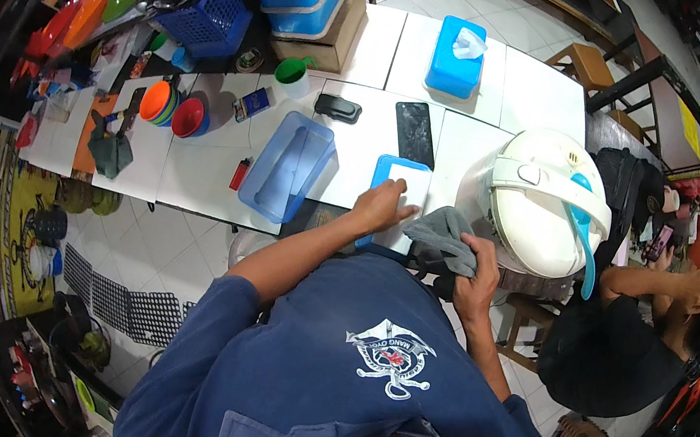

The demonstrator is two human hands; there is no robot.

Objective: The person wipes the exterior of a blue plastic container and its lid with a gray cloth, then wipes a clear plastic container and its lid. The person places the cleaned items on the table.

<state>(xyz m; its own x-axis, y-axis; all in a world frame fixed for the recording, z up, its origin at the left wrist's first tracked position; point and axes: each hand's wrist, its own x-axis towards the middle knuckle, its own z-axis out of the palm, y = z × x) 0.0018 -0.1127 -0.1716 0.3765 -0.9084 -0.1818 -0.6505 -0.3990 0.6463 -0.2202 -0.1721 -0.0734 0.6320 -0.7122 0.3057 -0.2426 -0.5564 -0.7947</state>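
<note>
My left hand (381, 206) rests on a flat white piece (411, 183), which lies in or on a shallow blue plastic tray or lid (390, 170) at the table's near edge. Its fingers are bent, with the thumb apart from them. A crumpled grey cloth (441, 237) is bunched in my right hand (476, 280), held just off the table edge beside the white piece. Left of my left hand stands a translucent blue rectangular container (288, 168), with nothing seen inside. A black phone (416, 134) lies beyond the tray.
A big white rice container (545, 204) with a blue ladle (584, 223) on it stands at right. Farther off are a blue tissue box (457, 57), a dark case (337, 108), coloured cups (190, 116) and a red lighter (240, 173). A person in black (617, 352) sits at right.
</note>
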